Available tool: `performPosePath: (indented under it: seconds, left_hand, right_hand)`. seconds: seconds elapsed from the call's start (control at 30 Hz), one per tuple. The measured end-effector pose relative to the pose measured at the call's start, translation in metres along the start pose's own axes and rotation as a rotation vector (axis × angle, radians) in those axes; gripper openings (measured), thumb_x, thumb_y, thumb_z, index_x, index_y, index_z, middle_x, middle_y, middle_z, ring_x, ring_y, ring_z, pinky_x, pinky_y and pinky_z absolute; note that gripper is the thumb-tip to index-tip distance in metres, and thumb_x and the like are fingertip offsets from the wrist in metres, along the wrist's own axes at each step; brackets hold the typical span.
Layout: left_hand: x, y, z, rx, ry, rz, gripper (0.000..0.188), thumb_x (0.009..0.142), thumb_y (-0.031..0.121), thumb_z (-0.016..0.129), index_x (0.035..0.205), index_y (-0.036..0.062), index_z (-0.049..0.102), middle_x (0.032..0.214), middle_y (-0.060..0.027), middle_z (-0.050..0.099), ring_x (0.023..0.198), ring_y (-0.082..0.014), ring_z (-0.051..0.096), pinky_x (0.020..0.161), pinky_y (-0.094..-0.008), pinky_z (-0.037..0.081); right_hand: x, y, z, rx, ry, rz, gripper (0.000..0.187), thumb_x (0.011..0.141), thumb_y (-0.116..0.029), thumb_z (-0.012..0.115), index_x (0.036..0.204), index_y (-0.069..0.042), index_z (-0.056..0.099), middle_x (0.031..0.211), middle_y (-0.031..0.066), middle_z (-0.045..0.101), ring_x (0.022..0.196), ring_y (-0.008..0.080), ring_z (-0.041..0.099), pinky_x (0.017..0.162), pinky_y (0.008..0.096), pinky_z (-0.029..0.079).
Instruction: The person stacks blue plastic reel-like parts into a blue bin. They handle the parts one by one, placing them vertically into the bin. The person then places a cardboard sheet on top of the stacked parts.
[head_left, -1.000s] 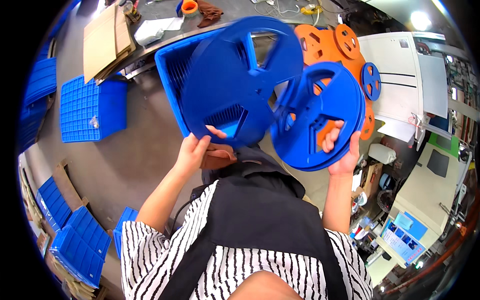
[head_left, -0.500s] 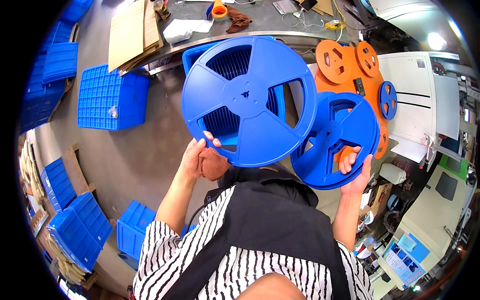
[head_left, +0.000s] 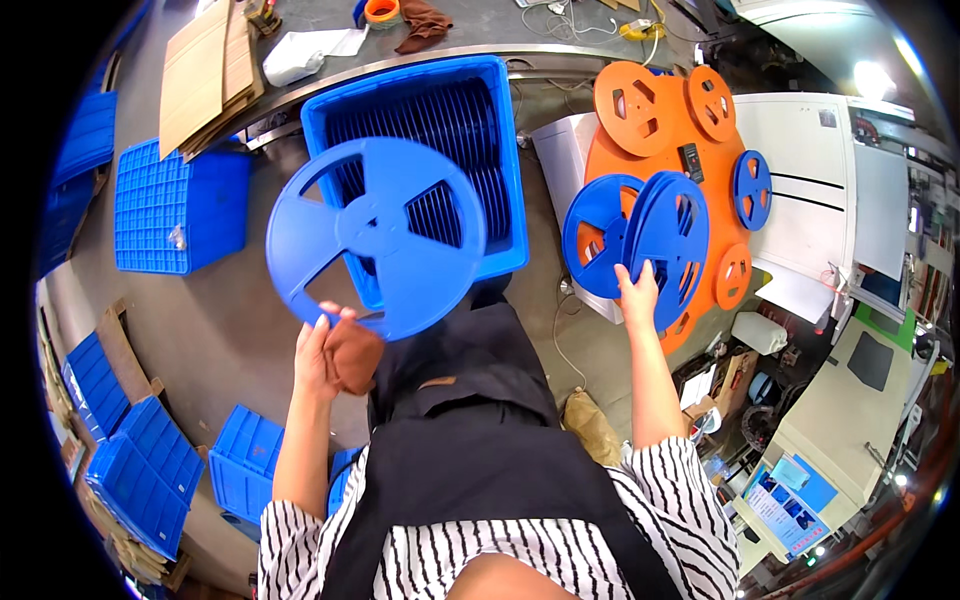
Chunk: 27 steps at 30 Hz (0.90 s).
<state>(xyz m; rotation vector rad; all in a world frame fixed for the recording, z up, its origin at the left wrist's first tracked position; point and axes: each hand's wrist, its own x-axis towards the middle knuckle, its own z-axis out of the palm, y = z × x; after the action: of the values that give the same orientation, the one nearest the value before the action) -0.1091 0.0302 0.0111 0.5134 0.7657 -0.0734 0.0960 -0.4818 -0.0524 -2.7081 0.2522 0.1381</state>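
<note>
In the head view, the left hand [head_left: 315, 362] pinches a broad blue plastic reel [head_left: 365, 237] by its rim, with a crumpled brown cloth [head_left: 354, 357]. The right hand [head_left: 640, 298] grasps at least 2 overlapping blue plastic reels [head_left: 655, 222]. Beyond the left grip stands a blue rectangular plastic crate [head_left: 514, 160] of thin discs [head_left: 430, 125].

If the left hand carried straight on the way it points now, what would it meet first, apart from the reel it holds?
Beyond the held blue reel, the left hand would probably meet the left side of the blue bin first; whether it would pass above the rim is unclear from this view.
</note>
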Motion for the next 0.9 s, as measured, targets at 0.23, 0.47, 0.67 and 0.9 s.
performPosePath:
  seconds: [0.23,0.47,0.67,0.9]
  left_hand:
    - [-0.018,-0.024,-0.037,0.06,0.243,0.051,0.026,0.097,0.021,0.059,0.116,0.006,0.053,0.108,-0.0146,0.064,0.1,-0.0276,0.065,0.087,-0.0437,0.056]
    - [-0.02,-0.045,-0.06,-0.089,0.206,0.049,0.027,0.097,0.022,0.059,0.118,0.0062,0.053,0.111,-0.0152,0.063,0.103,-0.0293,0.064,0.09,-0.0443,0.054]
    - [-0.006,-0.047,-0.069,-0.13,0.156,0.033,0.027,0.097,0.022,0.059,0.117,0.0053,0.053,0.11,-0.0167,0.063,0.101,-0.0293,0.065,0.089,-0.0434,0.054]
    - [0.002,-0.042,-0.07,-0.038,0.291,0.115,0.027,0.098,0.022,0.057,0.116,0.0025,0.053,0.109,-0.0177,0.063,0.105,-0.0298,0.062,0.092,-0.0456,0.053]
  right_hand:
    - [0.025,0.024,0.111,-0.138,-0.193,0.059,0.055,0.083,-0.043,0.072,0.118,-0.003,0.056,0.11,0.0253,0.065,0.101,0.0432,0.061,0.086,0.0473,0.047]
    - [0.007,0.042,0.151,-0.362,-0.011,0.022,0.067,0.071,-0.044,0.083,0.117,-0.001,0.058,0.115,0.0213,0.058,0.108,0.0415,0.054,0.094,0.0482,0.045]
    - [-0.009,-0.004,0.138,-0.273,0.099,-0.126,0.057,0.08,-0.031,0.076,0.123,-0.001,0.056,0.125,0.0195,0.055,0.117,0.0374,0.05,0.102,0.0469,0.038]
    - [0.01,-0.163,0.237,0.043,-0.292,-0.713,0.058,0.074,-0.013,0.074,0.128,-0.005,0.054,0.138,0.0172,0.05,0.13,0.0364,0.043,0.11,0.0459,0.032]
